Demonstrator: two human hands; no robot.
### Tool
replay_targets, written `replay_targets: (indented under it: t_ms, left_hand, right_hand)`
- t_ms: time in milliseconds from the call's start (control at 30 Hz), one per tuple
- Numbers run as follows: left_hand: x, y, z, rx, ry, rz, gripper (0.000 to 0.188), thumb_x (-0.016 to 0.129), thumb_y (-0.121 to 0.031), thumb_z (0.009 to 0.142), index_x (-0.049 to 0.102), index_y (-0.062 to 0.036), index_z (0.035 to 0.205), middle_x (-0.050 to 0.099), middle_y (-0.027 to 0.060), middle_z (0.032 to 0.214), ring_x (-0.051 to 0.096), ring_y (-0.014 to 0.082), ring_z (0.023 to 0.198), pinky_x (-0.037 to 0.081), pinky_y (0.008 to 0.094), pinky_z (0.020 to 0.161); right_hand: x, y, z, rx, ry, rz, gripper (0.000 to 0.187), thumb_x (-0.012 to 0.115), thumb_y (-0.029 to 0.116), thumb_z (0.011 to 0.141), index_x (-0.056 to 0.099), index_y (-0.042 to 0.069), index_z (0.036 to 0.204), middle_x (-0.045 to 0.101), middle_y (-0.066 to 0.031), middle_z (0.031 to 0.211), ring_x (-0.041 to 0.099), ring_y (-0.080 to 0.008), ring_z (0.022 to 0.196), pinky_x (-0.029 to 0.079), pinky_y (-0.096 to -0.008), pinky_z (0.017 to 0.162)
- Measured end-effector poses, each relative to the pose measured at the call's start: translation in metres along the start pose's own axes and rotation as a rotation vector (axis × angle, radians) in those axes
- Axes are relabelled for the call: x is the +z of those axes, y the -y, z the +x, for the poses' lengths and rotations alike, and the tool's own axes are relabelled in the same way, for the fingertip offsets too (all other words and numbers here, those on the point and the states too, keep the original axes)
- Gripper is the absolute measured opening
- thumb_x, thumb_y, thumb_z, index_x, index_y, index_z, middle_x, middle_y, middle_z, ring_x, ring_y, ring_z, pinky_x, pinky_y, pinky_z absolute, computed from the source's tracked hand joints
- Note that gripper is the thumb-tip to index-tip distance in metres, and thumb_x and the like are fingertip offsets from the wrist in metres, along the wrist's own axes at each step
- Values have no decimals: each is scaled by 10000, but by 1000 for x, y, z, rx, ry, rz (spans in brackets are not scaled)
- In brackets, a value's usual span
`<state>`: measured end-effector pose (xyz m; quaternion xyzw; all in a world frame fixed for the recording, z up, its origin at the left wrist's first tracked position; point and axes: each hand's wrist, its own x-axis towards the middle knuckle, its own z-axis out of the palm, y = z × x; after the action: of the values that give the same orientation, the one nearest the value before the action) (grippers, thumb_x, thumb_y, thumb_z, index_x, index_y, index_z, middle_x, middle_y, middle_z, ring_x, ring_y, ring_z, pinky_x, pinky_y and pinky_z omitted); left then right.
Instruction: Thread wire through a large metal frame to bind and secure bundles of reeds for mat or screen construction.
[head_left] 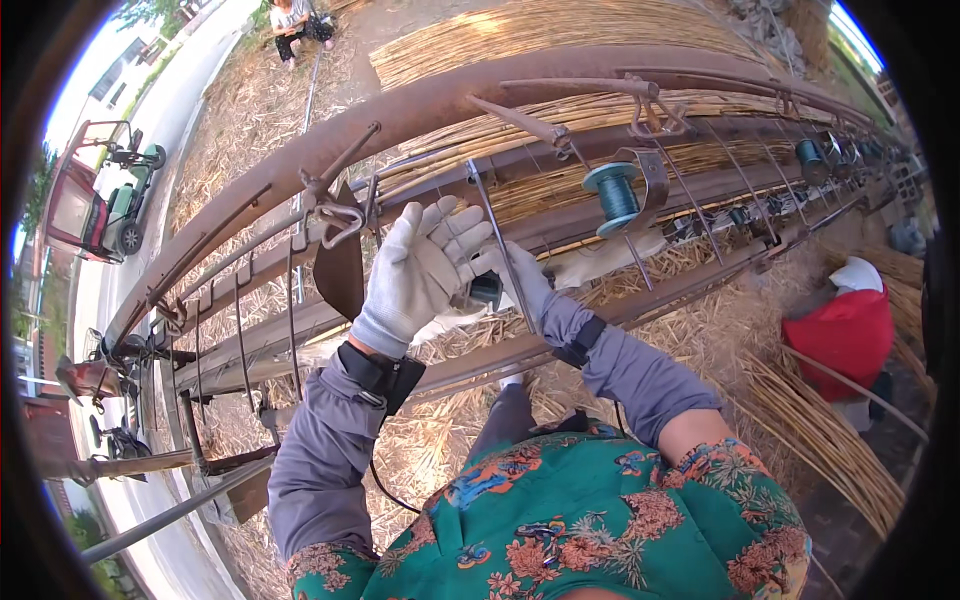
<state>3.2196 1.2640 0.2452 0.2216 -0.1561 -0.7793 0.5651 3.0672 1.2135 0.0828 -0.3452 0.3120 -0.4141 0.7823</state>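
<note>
My left hand (425,265), in a white glove, is open with its palm turned up and fingers stretched toward the machine. Close beside it is my gloved right hand (525,280), partly behind a slanting metal rod (495,235). Its fingers are drawn together near the left fingertips, and what they hold, if anything, is hidden. Just below them sits a dark green spool (487,290), partly covered. To the right, a spool of green wire (618,196) is mounted on a rod beside a curved metal bracket (652,180). A brown metal plate (338,265) hangs left of my left hand.
A long rusty pipe (420,100) arches over the frame. Reed matting (560,35) lies beyond it. More green spools (812,160) line the right. A red cloth bundle (840,340) and loose reeds (820,440) lie at right. A person (298,25) crouches far off; a three-wheeler (95,200) stands left.
</note>
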Motion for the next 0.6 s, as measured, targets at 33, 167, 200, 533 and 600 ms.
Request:
replay_targets:
  t_ms: [33, 167, 200, 533, 600]
  left_hand:
    - [0, 1, 8, -3, -29, 86, 510, 465, -419, 1017, 394, -111, 1416, 532, 208, 1299, 555, 325, 1208, 486, 499, 981]
    - [-12, -1, 23, 54, -50, 339, 634, 468, -404, 1025, 234, -80, 1517, 606, 189, 1170, 631, 237, 924, 557, 442, 815]
    - [-19, -6, 21, 78, -114, 419, 618, 468, -385, 1027, 248, -77, 1515, 642, 171, 1084, 630, 204, 808, 570, 410, 745]
    - [-38, -55, 23, 238, -660, 729, 215, 527, -90, 954, 599, -18, 1143, 647, 54, 878, 528, 81, 633, 425, 223, 515]
    - [-33, -56, 39, 177, -577, 697, 217, 541, -81, 945, 581, -10, 1146, 666, 82, 927, 566, 111, 674, 457, 243, 555]
  right_hand:
    - [11, -4, 17, -5, 20, 221, 345, 553, 276, 1003, 537, -9, 1196, 649, -36, 985, 636, -124, 879, 525, -241, 763]
    - [38, -3, 55, 115, 484, 785, 430, 492, 413, 997, 535, 34, 1197, 657, -89, 989, 662, -232, 871, 570, -338, 760]
    - [44, -1, 58, 151, 638, 892, 462, 479, 457, 993, 538, 45, 1193, 660, -108, 995, 668, -264, 872, 581, -370, 759]
    - [27, 11, 28, 351, 480, 479, 352, 571, 281, 972, 608, -41, 1110, 674, -165, 1063, 668, -312, 1038, 545, -433, 945]
    - [7, 7, 14, 402, 387, 355, 310, 585, 250, 965, 618, -28, 1098, 679, -138, 1039, 680, -274, 1003, 562, -386, 909]
